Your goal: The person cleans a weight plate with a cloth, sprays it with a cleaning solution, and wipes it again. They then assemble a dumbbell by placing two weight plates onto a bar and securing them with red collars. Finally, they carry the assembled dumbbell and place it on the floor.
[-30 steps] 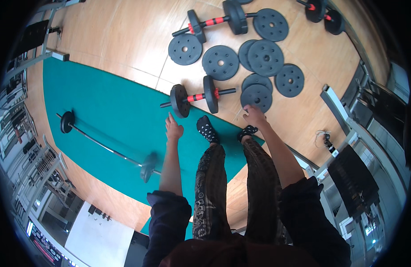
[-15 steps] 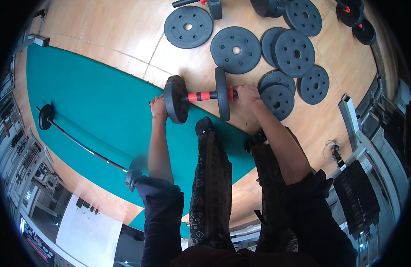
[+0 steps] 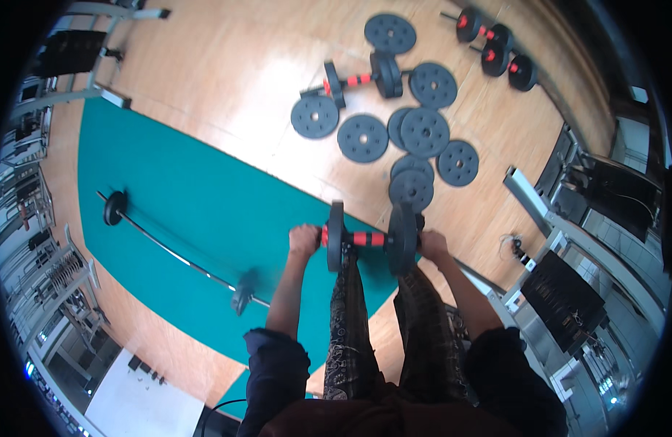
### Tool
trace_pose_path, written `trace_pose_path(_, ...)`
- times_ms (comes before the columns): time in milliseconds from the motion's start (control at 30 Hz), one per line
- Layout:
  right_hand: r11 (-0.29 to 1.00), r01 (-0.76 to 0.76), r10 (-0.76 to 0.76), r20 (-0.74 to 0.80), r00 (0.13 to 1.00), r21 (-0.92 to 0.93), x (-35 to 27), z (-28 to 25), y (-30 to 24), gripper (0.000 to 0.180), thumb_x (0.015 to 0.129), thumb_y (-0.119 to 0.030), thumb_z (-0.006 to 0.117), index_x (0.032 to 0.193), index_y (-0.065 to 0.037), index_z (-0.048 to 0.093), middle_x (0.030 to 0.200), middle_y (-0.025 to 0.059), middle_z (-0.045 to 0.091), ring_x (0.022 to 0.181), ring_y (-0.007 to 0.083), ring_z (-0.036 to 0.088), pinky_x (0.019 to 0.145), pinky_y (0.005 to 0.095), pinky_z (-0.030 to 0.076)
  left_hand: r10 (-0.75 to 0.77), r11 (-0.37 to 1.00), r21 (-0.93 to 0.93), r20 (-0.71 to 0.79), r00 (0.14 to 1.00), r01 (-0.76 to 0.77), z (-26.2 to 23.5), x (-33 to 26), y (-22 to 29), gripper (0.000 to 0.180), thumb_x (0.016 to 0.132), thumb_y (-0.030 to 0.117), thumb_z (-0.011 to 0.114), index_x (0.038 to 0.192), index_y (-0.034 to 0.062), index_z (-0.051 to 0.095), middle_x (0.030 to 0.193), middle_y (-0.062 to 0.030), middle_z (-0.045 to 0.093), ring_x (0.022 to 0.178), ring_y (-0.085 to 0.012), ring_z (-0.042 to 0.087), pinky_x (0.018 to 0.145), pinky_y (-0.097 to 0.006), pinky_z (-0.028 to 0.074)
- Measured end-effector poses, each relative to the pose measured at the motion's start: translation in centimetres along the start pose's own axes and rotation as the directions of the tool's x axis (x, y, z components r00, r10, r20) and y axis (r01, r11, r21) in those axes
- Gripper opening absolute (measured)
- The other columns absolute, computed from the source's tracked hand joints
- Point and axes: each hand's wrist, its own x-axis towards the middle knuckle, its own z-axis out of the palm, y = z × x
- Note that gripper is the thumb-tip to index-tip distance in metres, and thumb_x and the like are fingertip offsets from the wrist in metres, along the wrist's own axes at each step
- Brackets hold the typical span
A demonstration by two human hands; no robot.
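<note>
A dumbbell with a red and black handle [image 3: 369,239] and black plates hangs level in front of my legs, held at both ends. My left hand [image 3: 305,239] is closed round its left end, beside a red collar outside the plate there. At the other end, my right hand [image 3: 432,245] is closed beyond the larger-looking right plate, which partly hides the fingers. Below the dumbbell lies a green mat [image 3: 205,189].
Several loose black weight plates [image 3: 363,138] lie on the wooden floor ahead, around another dumbbell [image 3: 359,79]. More small dumbbells [image 3: 487,33] sit at the far right. A barbell [image 3: 176,255] rests on the mat at left. Metal gym frames [image 3: 529,197] stand at right.
Both hands and the dumbbell have come nearer my body. The red collar now shows at the left hand; earlier it showed at the right. The view has shifted, revealing more floor ahead.
</note>
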Motion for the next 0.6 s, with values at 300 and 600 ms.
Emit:
trace_pose_path(300, 0.994, -0.02, 0.024, -0.036, 0.999, 0.107, -19.1, -11.6, -2.1, 0.035, 0.064, -0.033, 0.064, 0.099, -0.027, 0.066, 0.085, 0.011, 0.065, 0.083, 0.0284, 0.062, 0.076, 0.0401, 0.05, 0.265, 0.963, -0.054, 0.016, 0.964, -0.264, -15.5, -18.2, 2.8, 0.033, 0.065, 0.043, 0.066, 0.088, 0.0194, 0.063, 0.084, -0.0117, 0.064, 0.079, -0.0315, 0.062, 0.07, -0.042, 0.05)
trace_pose_path(600, 0.872, -0.215, 0.349, -0.25, 0.903, 0.44, -34.2, -8.2, -7.9, 0.037, 0.061, -0.031, 0.066, 0.097, -0.023, 0.066, 0.088, 0.0131, 0.065, 0.086, 0.0312, 0.061, 0.079, 0.0395, 0.048, 0.661, 0.693, 0.282, 0.117, 0.741, -0.663, -28.7, -23.3, 6.5, 0.034, 0.067, 0.042, 0.067, 0.087, 0.0147, 0.065, 0.085, -0.0137, 0.064, 0.085, -0.0304, 0.06, 0.075, -0.04, 0.048)
